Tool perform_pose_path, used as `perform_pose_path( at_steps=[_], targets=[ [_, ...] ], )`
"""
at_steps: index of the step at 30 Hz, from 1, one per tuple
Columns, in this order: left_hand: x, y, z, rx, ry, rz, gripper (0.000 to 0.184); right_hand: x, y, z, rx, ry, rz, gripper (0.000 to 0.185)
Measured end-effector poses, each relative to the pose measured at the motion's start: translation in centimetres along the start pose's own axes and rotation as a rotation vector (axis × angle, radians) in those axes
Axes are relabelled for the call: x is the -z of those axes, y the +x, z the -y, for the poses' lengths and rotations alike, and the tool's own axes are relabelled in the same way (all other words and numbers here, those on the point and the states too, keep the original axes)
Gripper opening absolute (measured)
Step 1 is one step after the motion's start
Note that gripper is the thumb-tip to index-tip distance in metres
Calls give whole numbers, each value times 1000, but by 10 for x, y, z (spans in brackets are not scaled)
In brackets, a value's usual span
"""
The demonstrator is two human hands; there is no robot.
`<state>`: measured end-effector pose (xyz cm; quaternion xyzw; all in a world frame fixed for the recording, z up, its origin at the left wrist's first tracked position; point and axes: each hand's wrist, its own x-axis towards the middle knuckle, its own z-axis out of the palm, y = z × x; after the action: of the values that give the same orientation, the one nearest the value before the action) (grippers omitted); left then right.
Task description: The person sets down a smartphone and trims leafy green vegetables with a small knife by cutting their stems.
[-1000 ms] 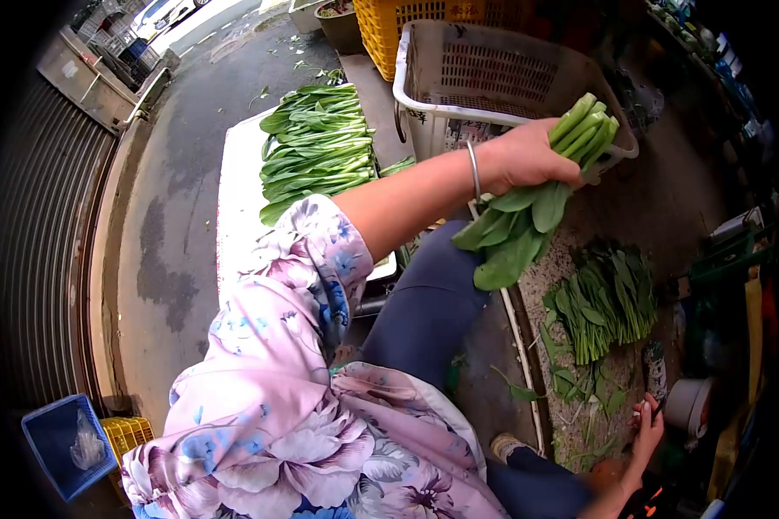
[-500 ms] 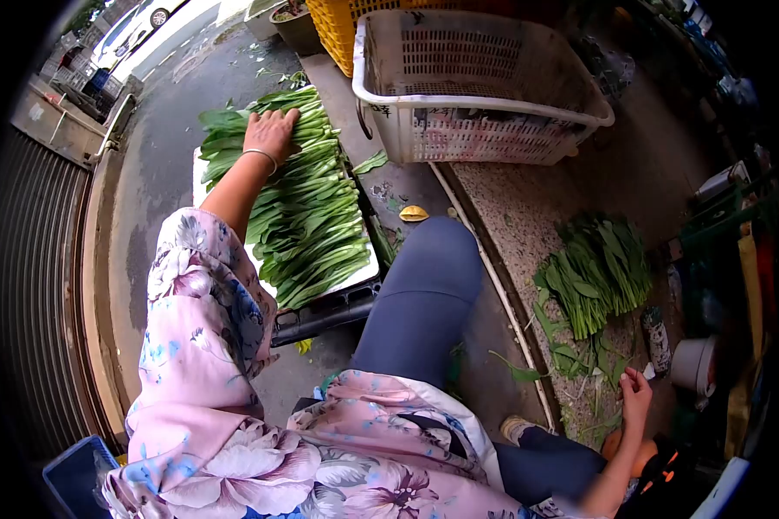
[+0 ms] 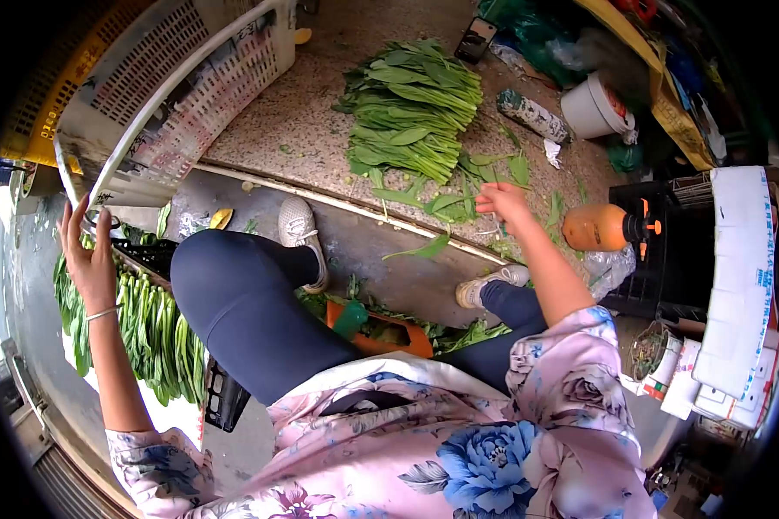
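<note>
My left hand (image 3: 88, 259), with a bracelet at the wrist, is raised at the left with its fingers spread and nothing in them. It is beside the white basket's lower end and above rows of leafy greens (image 3: 151, 324) on a white board. My right hand (image 3: 504, 206) reaches over the speckled ledge, fingers stretched out at loose leaves (image 3: 448, 208). No held item shows in it. Just beyond those leaves lies a pile of leafy greens (image 3: 411, 108), stems pointing right.
A white basket (image 3: 208, 95) stands upper left beside a yellow crate (image 3: 65, 82). On the right are an orange bottle (image 3: 595, 227), a grey tub (image 3: 595, 108), a patterned cylinder (image 3: 532, 117) and a white foam box (image 3: 740, 277). A phone (image 3: 476, 40) lies behind the pile.
The view has swung right. My left hand first held a bunch of greens, then was on the rows, and is now lifted off them, empty. My right hand remains near the loose leaves.
</note>
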<state>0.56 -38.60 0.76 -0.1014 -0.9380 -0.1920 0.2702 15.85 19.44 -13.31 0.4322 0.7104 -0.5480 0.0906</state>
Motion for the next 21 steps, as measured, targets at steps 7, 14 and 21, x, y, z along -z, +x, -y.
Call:
perform_pose_path(
  at_steps=[7, 14, 21],
  targets=[
    [-44, 13, -257, -454, -552, 597, 34, -74, 44, -33, -184, 628, -76, 45],
    [-191, -62, -276, -342, -340, 1188, 42, -97, 82, -24, -242, 1099, 60, 62],
    [-210, -73, -283, -695, -183, 1418, 43, -119, 87, -28, -339, 1177, -220, 45]
  ],
)
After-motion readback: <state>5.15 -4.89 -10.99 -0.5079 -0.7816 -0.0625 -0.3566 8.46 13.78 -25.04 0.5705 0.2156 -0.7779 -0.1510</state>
